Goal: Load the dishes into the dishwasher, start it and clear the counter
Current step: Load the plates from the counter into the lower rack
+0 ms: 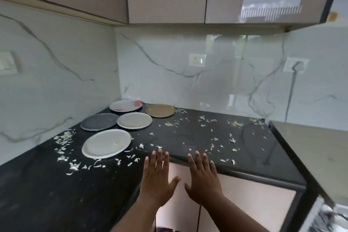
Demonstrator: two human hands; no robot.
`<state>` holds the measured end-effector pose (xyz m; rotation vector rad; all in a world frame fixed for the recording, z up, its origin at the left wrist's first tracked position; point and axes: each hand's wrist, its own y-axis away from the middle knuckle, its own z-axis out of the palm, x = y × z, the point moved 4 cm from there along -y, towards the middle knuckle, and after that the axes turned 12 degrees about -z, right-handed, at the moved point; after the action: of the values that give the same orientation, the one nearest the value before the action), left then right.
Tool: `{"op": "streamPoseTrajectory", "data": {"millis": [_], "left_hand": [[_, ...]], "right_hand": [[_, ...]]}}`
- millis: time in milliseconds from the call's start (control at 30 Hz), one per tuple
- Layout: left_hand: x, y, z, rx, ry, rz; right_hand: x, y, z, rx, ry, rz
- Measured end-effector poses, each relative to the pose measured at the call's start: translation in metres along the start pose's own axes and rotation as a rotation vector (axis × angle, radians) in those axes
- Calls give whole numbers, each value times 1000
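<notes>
Both hands empty: left hand (157, 179) and right hand (204, 179) were spread flat, fingers wide, over the counter's near edge. Five plates sat far left on the black counter (188, 133); nearest was the white plate (106, 143). Dishwasher not visible. Risk: peel scraps (75, 165) under plate rims could make a grip slip or drop debris on the floor.

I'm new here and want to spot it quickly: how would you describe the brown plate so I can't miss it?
Follow the black counter back toward the marble corner, where five plates sit. The brown plate lies rightmost, against the back wall. It alone is tan-gold; the others are white, grey or red-marked.
</notes>
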<state>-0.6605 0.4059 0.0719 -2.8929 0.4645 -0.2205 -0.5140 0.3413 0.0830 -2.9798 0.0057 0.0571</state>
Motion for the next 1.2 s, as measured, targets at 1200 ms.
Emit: {"op": "streamPoseTrajectory", "data": {"millis": [1200], "left_hand": [[-69,-246,14,-97,162,-551]], "right_hand": [[68,-256,1,-276,43,-167]]}}
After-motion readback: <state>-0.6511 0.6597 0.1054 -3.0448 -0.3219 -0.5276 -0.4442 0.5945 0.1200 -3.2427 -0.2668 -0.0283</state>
